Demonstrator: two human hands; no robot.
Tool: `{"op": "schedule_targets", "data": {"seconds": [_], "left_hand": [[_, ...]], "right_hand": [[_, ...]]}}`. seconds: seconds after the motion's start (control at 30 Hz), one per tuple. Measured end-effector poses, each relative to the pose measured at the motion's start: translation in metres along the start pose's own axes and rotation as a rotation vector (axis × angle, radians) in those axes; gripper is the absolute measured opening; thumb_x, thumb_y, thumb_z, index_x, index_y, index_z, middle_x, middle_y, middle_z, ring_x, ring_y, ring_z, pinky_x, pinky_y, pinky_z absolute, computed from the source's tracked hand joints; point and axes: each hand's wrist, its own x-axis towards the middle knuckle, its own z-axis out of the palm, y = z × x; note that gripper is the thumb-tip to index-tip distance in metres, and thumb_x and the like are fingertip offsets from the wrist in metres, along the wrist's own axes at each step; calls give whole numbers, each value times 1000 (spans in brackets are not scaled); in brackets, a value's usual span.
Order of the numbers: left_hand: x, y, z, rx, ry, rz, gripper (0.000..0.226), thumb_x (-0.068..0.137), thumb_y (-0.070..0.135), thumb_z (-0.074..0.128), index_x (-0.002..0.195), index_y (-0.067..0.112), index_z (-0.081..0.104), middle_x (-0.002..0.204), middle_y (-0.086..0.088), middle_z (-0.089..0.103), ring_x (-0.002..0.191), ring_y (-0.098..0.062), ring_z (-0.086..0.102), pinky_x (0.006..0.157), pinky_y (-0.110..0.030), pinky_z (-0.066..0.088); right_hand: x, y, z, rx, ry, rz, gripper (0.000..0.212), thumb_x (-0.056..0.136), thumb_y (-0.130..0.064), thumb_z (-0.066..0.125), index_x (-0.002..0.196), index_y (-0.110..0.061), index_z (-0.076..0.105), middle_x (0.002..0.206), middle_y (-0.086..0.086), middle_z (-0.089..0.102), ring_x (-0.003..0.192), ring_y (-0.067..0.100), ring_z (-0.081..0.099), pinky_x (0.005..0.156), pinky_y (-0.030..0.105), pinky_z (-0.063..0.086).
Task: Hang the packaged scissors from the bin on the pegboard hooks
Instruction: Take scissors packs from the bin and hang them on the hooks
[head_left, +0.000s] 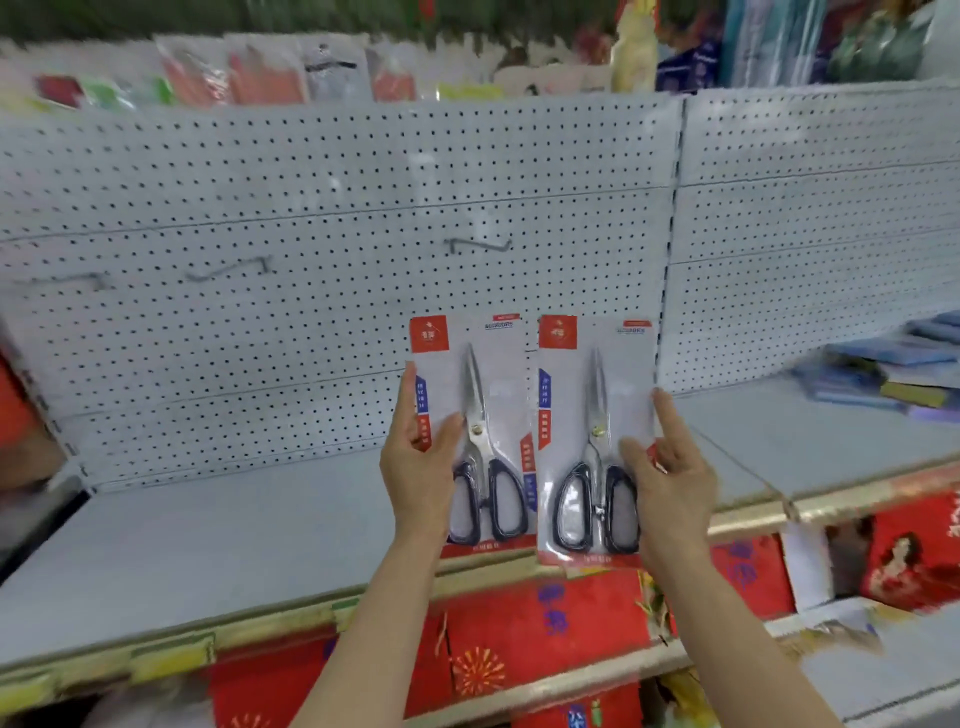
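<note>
I hold two packs of black-handled scissors upright side by side in front of a grey pegboard (332, 218). My left hand (418, 467) grips the left pack (498, 395) by its left edge. My right hand (670, 473) grips the right pack (582, 415) by its right edge, forefinger raised along it. Three bare metal hooks stick out of the board above: one (480, 244) just above the left pack, one (231, 270) further left, one (67, 280) at the far left. The bin is out of sight.
A grey shelf (234, 545) runs below the pegboard, with red packaged goods (545, 623) on the shelf beneath. Packaged goods (270, 73) hang along the top. Folded blue items (893, 374) are stacked on the right shelf.
</note>
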Motion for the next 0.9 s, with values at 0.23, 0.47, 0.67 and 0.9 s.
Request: {"op": "schedule_targets", "data": {"seconds": [0.23, 0.47, 0.67, 0.9], "left_hand": [[19, 14, -70, 46, 172, 9, 74, 89, 5, 68, 144, 46, 41, 68, 9, 27, 60, -8, 23, 60, -13, 29], [42, 28, -136, 14, 256, 46, 73, 90, 1, 67, 144, 43, 39, 58, 12, 53, 56, 9, 31, 64, -3, 35], [73, 39, -180, 24, 245, 93, 72, 90, -2, 66, 148, 32, 41, 115, -15, 55, 49, 6, 37, 63, 0, 39], [119, 30, -209, 21, 197, 111, 71, 90, 2, 67, 147, 36, 40, 61, 19, 34, 51, -2, 27, 53, -4, 32]], "right_hand": [[-26, -7, 76, 88, -223, 51, 60, 90, 2, 62, 140, -31, 54, 73, 7, 31, 59, 10, 32, 61, 13, 39], [-56, -17, 140, 143, -333, 41, 62, 89, 1, 63, 138, -36, 54, 76, 12, 31, 68, 19, 32, 69, 24, 39], [-82, -26, 198, 225, -360, 75, 61, 90, 1, 63, 137, -38, 55, 67, -12, 38, 83, 12, 40, 81, 23, 41], [-99, -26, 248, 228, -288, 62, 63, 89, -5, 67, 122, -58, 59, 100, 4, 67, 105, 23, 60, 107, 48, 44]]}}
